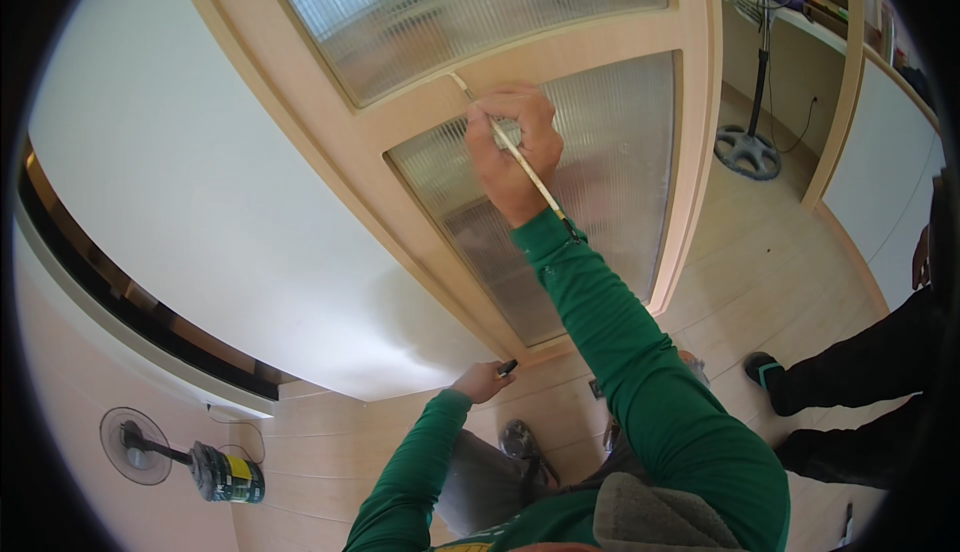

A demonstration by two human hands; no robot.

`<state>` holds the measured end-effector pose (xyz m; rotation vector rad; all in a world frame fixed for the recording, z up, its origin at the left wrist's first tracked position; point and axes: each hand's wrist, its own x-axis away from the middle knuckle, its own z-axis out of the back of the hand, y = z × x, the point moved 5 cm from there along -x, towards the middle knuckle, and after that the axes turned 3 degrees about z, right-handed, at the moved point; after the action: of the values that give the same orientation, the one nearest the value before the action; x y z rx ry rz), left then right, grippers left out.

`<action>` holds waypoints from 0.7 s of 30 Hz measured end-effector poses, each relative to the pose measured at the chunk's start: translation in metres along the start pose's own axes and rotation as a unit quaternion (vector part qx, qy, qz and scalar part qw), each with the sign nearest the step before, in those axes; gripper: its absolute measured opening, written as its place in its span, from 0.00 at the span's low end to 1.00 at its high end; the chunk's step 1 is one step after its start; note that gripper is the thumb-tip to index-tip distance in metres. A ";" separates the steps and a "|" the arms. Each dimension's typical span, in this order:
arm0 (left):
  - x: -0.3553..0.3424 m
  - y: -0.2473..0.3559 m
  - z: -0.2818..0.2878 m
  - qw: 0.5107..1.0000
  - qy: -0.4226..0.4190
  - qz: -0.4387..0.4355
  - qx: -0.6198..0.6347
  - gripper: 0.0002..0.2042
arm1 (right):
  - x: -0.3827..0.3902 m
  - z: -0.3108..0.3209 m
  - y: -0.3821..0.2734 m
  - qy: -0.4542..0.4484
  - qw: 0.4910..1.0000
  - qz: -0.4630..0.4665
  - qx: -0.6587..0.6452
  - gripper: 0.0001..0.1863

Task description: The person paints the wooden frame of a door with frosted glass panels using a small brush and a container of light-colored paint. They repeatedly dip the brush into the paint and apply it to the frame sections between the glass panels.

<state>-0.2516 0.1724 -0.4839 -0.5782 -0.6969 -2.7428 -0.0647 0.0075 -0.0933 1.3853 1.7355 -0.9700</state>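
My right hand (515, 142) is closed in a pinch around a slim paintbrush (535, 180) with a pale, stained handle. Its tip reaches the wooden crossrail (410, 109) between two ribbed glass panes of a light wood door (695, 152). The lower pane (610, 182) lies behind my right hand and wrist. Low down, close to the door's bottom corner, my left hand (483, 382) is closed on a small black object (508, 367). Its kind is too small to make out.
A white panel (230, 192) spans the left beside the door frame. A fan on a drum-like base (228, 474) stands at lower left. A pedestal fan (748, 152) stands at upper right by a shelf. A person's dark-trousered leg (850, 367) is at the right.
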 end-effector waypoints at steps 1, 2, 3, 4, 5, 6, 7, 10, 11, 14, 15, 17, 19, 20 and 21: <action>0.001 -0.002 0.000 1.000 0.000 0.003 0.001 0.30 | 0.001 0.001 0.000 0.002 1.000 -0.001 -0.001 0.11; 0.001 0.000 0.000 1.000 -0.002 0.003 0.002 0.30 | 0.000 0.003 0.000 0.004 1.000 0.000 0.000 0.11; 0.001 0.001 0.000 1.000 -0.003 0.001 0.001 0.30 | 0.000 0.001 -0.001 -0.001 1.000 0.002 -0.009 0.11; 0.002 0.002 0.000 1.000 -0.005 -0.001 0.000 0.30 | 0.002 -0.001 -0.004 -0.006 1.000 0.003 -0.017 0.11; 0.002 0.006 0.002 1.000 -0.007 -0.003 -0.001 0.30 | 0.002 -0.003 -0.005 -0.011 1.000 0.005 -0.026 0.11; 0.002 0.008 0.002 1.000 -0.018 0.003 0.002 0.30 | 0.002 -0.004 -0.005 -0.013 1.000 0.013 -0.022 0.11; 0.002 0.011 0.003 1.000 -0.028 0.008 0.006 0.30 | 0.002 -0.004 -0.005 -0.015 1.000 0.021 -0.017 0.11; 0.003 0.003 0.001 1.000 -0.006 -0.005 -0.003 0.30 | 0.001 -0.005 -0.009 0.006 1.000 0.016 -0.013 0.11; 0.003 0.003 0.001 1.000 0.008 -0.018 -0.008 0.30 | 0.001 -0.003 -0.009 0.016 1.000 0.011 -0.008 0.11; 0.003 0.004 0.001 1.000 0.011 -0.023 -0.005 0.29 | 0.002 -0.007 -0.010 -0.011 0.999 0.037 -0.010 0.12; 0.003 0.005 0.001 1.000 -0.003 -0.011 -0.001 0.29 | 0.003 -0.008 -0.011 -0.022 0.999 0.049 -0.002 0.12; 0.003 0.007 0.001 0.999 -0.030 0.013 0.008 0.30 | 0.004 -0.011 -0.013 -0.043 0.996 0.072 0.014 0.13; 0.003 0.010 0.002 0.999 -0.032 0.010 0.005 0.30 | 0.003 -0.013 -0.015 -0.057 0.995 0.081 0.009 0.14; 0.004 0.008 0.002 0.999 -0.033 0.010 0.004 0.30 | 0.004 -0.015 -0.017 -0.064 0.994 0.084 0.004 0.14; 0.004 0.006 0.002 1.000 -0.020 0.003 0.004 0.29 | 0.005 -0.015 -0.017 -0.050 0.996 0.076 -0.002 0.14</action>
<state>-0.2523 0.1677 -0.4783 -0.6347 -0.7132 -2.7297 -0.0834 0.0199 -0.0883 1.4199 1.5348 -0.9360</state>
